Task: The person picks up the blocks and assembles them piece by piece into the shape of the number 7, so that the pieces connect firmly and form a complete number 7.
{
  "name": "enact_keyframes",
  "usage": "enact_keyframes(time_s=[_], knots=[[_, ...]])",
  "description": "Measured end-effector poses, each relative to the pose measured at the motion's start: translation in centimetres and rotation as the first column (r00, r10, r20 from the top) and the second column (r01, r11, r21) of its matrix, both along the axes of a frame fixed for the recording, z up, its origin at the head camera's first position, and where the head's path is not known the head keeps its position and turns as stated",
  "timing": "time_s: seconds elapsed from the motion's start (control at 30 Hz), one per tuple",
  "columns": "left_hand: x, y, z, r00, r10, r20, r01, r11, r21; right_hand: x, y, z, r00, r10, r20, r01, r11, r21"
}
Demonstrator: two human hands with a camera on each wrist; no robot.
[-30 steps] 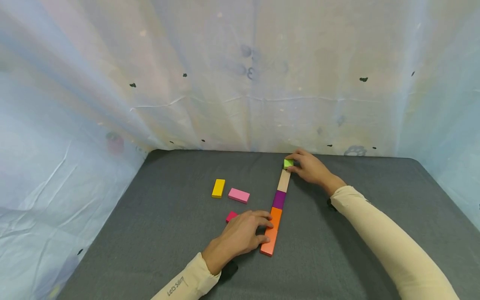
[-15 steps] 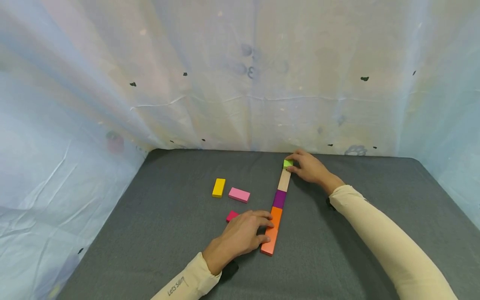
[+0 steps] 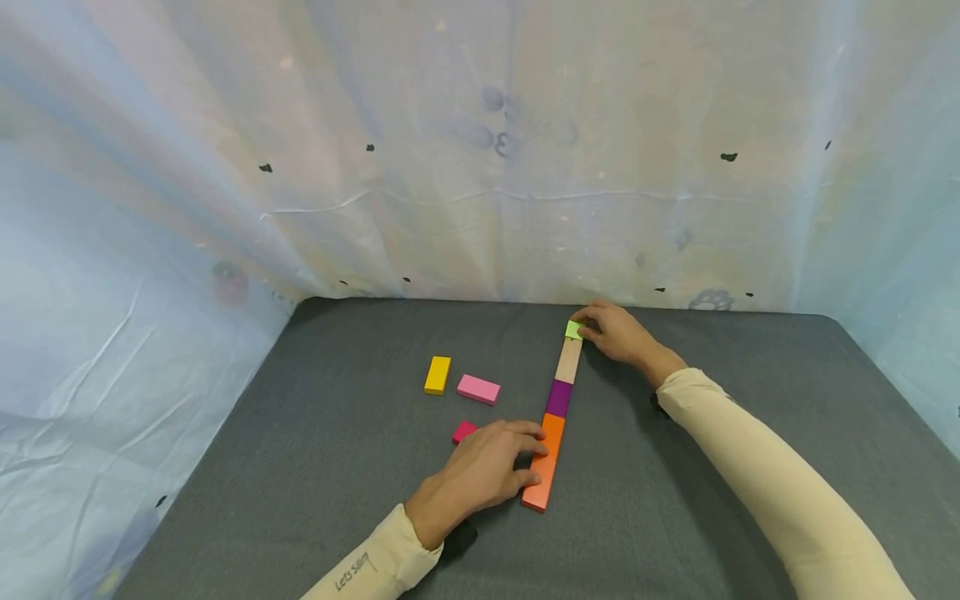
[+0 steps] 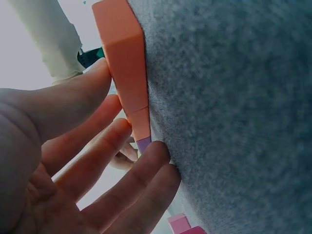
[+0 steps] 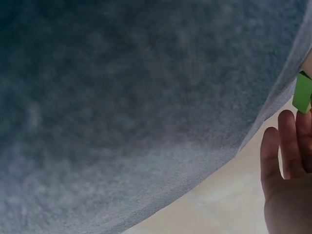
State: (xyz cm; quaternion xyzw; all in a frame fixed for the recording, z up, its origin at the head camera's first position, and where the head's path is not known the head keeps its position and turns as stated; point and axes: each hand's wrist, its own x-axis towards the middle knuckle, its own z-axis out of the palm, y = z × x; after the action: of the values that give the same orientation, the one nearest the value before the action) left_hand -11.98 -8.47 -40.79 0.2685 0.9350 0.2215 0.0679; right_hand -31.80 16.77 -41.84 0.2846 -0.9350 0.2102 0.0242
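A straight row of flat blocks runs along the dark grey table: a light orange block [image 3: 537,492] nearest, then an orange block [image 3: 554,428], a purple block [image 3: 558,398] and a tan block [image 3: 568,361]. My left hand [image 3: 486,467] touches the two orange ones with thumb and fingertips, its fingers spread and relaxed; the left wrist view shows them against the light orange block's [image 4: 127,68] side. At the far end my right hand [image 3: 621,335] pinches a light green block [image 3: 573,330] against the tan one. Only the green block's [image 5: 302,92] edge shows in the right wrist view.
Left of the row lie a yellow block [image 3: 437,375], a pink block [image 3: 478,389] and a crimson block [image 3: 463,432], the last partly hidden by my left hand. A pale patterned curtain [image 3: 480,183] hangs behind the table [image 3: 360,467].
The green block has shifted slightly to the left and turned so its top shows more, with my right thumb and finger moving along. My left hand has stayed in place.
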Motion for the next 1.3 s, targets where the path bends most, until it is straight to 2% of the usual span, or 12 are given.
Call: enact_keyframes(time_s=[0.07,0.23,0.53,0.73,1.0,1.3], knots=[[-0.01,0.05,0.02,1.000,-0.001,0.002,0.001,1.000,-0.001,-0.10,-0.02,-0.06,1.000,0.000,-0.002,0.000,1.000,-0.005],[-0.05,0.15,0.20,1.000,0.001,0.006,-0.001,1.000,-0.013,-0.33,-0.06,-0.05,0.998,-0.018,0.052,0.018,1.000,0.009],[-0.02,0.22,0.33,1.000,0.012,0.025,-0.011,1.000,-0.017,-0.42,0.07,-0.05,0.993,-0.029,0.112,0.022,0.998,0.067],[0.15,0.29,0.24,1.000,0.009,0.013,-0.008,1.000,-0.015,-0.12,0.27,-0.11,0.994,-0.021,0.108,0.013,0.997,0.076],[0.08,0.37,0.10,1.000,-0.003,-0.005,0.003,1.000,-0.017,-0.12,0.08,-0.38,0.998,-0.017,0.057,0.013,0.998,0.067],[0.17,0.16,0.05,1.000,0.001,-0.002,-0.001,0.999,-0.034,0.09,-0.54,-0.36,0.997,-0.021,0.077,0.018,0.999,0.043]])
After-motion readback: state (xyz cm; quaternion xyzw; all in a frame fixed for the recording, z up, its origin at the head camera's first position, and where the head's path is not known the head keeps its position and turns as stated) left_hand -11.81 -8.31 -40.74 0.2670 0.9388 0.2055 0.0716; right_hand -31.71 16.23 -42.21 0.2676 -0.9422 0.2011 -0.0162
